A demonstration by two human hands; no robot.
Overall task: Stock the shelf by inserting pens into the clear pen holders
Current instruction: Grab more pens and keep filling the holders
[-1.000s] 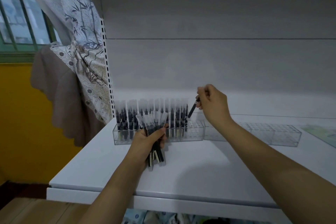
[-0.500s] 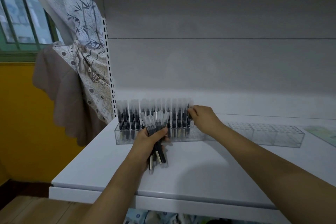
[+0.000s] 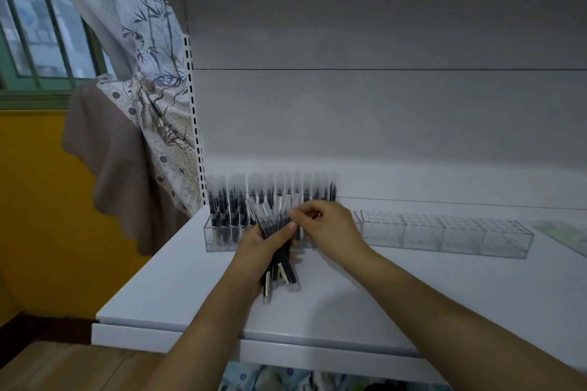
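On the white shelf point(image 3: 413, 301), left hand point(image 3: 263, 247) grips a pen bundle point(image 3: 279, 251); right hand point(image 3: 327, 225) pinches 1 pen top, hiding the filled holder's point(image 3: 219, 235) right end; empty holders point(image 3: 444, 236) sit right, curtain point(image 3: 152, 111) left

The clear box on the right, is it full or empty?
Empty. The clear box on the right shows only bare see-through slots, with no pens standing in it.
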